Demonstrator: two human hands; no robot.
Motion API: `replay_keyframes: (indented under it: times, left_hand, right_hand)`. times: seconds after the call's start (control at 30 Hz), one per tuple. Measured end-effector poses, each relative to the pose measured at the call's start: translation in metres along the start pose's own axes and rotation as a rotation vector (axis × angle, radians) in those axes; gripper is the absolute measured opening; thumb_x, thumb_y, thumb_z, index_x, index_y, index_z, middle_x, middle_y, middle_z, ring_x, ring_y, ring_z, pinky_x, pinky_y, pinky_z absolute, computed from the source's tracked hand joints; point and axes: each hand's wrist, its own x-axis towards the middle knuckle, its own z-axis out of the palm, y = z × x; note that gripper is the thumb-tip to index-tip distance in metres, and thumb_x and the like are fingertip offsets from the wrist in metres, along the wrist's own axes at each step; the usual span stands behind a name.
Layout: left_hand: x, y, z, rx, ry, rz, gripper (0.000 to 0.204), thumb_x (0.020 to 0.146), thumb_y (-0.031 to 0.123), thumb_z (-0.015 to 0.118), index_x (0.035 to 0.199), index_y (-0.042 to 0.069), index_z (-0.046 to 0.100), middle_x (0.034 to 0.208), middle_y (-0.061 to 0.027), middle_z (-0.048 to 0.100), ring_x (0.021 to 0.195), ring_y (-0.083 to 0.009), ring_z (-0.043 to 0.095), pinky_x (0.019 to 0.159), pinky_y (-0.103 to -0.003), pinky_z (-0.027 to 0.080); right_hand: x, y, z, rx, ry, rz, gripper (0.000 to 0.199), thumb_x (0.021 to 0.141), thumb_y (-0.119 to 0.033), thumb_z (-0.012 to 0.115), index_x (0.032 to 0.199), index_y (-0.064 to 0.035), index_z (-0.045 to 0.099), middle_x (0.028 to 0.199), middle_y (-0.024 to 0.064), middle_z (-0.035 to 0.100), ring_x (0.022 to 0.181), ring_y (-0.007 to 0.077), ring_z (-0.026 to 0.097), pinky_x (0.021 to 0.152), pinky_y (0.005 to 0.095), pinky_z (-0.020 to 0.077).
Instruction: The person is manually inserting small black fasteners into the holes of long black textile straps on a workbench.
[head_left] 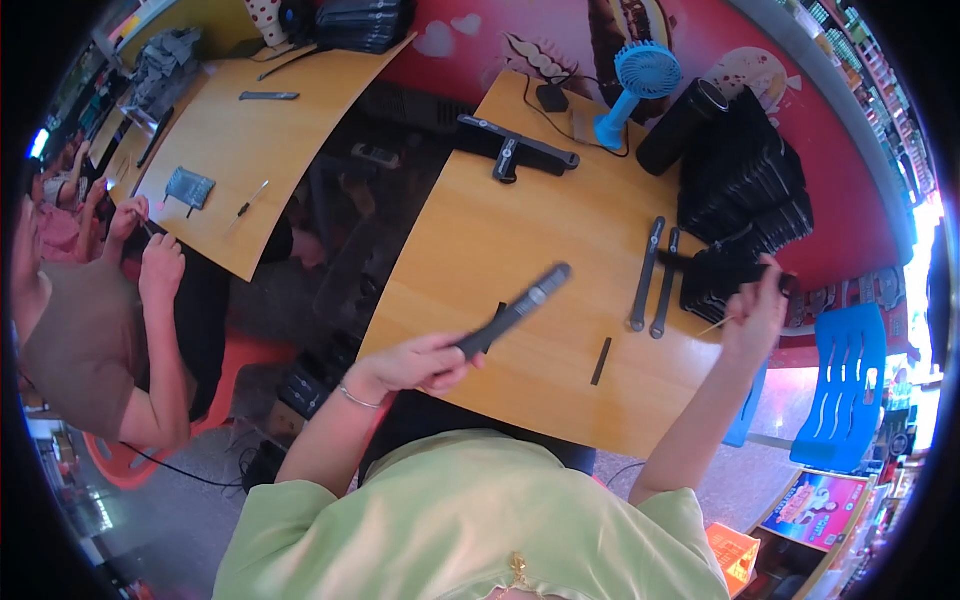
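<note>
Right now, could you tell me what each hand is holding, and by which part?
The left hand grips a long dark handset-shaped part by its near end. The right hand pinches a thin pale stick by one end, reaching at the black stack.

1. A long, slim black remote-like bar (520,310) with a grey upper section was held by its lower end, slanting up to the right above the wooden worktop (500,230).
2. A thin pale stick (716,326) was pinched near the stacked black parts (745,190).

The wooden desk (500,240) carries two long black strips (655,275), a short black bar (601,361), a blue fan (635,85) and stacked black trays (745,190).
</note>
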Motion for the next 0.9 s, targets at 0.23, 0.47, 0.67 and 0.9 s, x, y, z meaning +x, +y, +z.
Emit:
replay_keyframes:
  times: [0.23, 0.47, 0.67, 0.9]
  left_hand:
    - [-0.017, 0.002, -0.018, -0.365, 0.181, 0.108, 0.038, 0.099, 0.035, 0.027, 0.106, 0.004, 0.048, 0.06, -0.0013, 0.042, 0.041, -0.0044, 0.025, 0.039, -0.018, 0.024]
    - [0.012, 0.0, 0.002, -0.471, 0.074, 0.171, 0.037, 0.099, 0.033, 0.026, 0.106, 0.005, 0.049, 0.063, -0.0025, 0.045, 0.04, -0.0053, 0.028, 0.039, -0.019, 0.024]
    - [0.019, 0.003, 0.006, -0.492, 0.075, 0.2, 0.036, 0.099, 0.033, 0.026, 0.105, 0.005, 0.048, 0.063, -0.0021, 0.046, 0.041, -0.0054, 0.028, 0.04, -0.02, 0.025]
    - [0.023, 0.006, 0.005, -0.492, 0.137, 0.192, 0.036, 0.099, 0.032, 0.026, 0.105, 0.004, 0.048, 0.063, -0.0025, 0.046, 0.041, -0.0058, 0.029, 0.041, -0.02, 0.026]
  right_hand:
    - [-0.001, -0.003, 0.025, -0.444, -0.159, -0.239, 0.021, 0.091, -0.01, 0.055, 0.111, -0.0063, 0.063, 0.065, -0.0078, 0.046, 0.046, -0.0016, 0.024, 0.039, 0.0174, 0.0174]
    - [-0.016, 0.068, 0.047, -0.852, -0.47, -0.523, 0.025, 0.077, 0.006, 0.062, 0.098, -0.0053, 0.067, 0.088, 0.0071, 0.065, 0.076, 0.0133, 0.06, 0.065, 0.0217, 0.0462]
    - [-0.039, 0.101, 0.022, -1.125, -0.853, -0.515, 0.034, 0.071, 0.006, 0.063, 0.103, -0.0075, 0.065, 0.098, 0.0079, 0.065, 0.074, 0.0206, 0.062, 0.062, 0.0257, 0.0475]
    - [-0.038, 0.086, 0.01, -1.255, -0.93, -0.381, 0.033, 0.076, -0.001, 0.059, 0.108, -0.0105, 0.063, 0.111, 0.0046, 0.061, 0.083, 0.0234, 0.063, 0.07, 0.0278, 0.0505]
